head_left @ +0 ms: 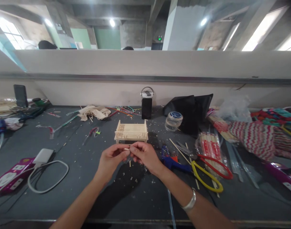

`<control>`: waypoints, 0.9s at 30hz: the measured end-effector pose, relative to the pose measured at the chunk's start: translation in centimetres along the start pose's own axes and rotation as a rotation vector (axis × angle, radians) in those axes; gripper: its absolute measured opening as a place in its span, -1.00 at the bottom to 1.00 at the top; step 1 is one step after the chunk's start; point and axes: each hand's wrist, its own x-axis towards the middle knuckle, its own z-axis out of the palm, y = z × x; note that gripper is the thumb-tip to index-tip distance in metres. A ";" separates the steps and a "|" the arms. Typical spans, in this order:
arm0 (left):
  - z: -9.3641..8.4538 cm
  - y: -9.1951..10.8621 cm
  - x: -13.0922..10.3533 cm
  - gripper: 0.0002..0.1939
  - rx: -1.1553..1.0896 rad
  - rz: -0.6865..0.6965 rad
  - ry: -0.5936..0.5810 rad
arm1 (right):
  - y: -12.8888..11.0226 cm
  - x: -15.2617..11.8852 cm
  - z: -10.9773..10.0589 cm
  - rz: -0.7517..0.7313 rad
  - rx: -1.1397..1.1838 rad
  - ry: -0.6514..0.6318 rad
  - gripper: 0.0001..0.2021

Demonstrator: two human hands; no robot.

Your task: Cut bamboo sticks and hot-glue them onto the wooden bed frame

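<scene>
A short, pale wooden stick piece (127,149) sits between the fingertips of both hands. My left hand (111,159) pinches it from the left, and my right hand (145,156) meets it from the right with fingers curled. Just beyond my fingers stands a small model built of light wooden sticks (131,131), shaped like a little bed or bench with raised corner posts. The hands hide part of its front underside. Wood chips lie scattered on the dark table around it.
To the right are scissors with red and yellow handles (207,178), a blue-handled tool (176,164) and a pack of sticks (210,148). A clear jar (173,121) and a phone (146,108) stand behind. On the left lie a charger (43,157) and purple power strip (15,175).
</scene>
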 end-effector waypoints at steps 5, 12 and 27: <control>0.7 -0.7 -0.1 -0.84 -0.102 -0.029 0.042 | 0.4 0.2 -0.2 0.077 0.025 -0.007 -0.68; 1.2 -0.2 0.2 -0.85 -0.077 0.021 0.062 | 0.5 0.5 -0.6 0.116 -0.020 -0.041 -0.60; 2.8 -2.1 4.1 -0.76 0.345 0.182 0.358 | -0.2 0.9 -2.0 0.098 -0.299 0.007 -0.72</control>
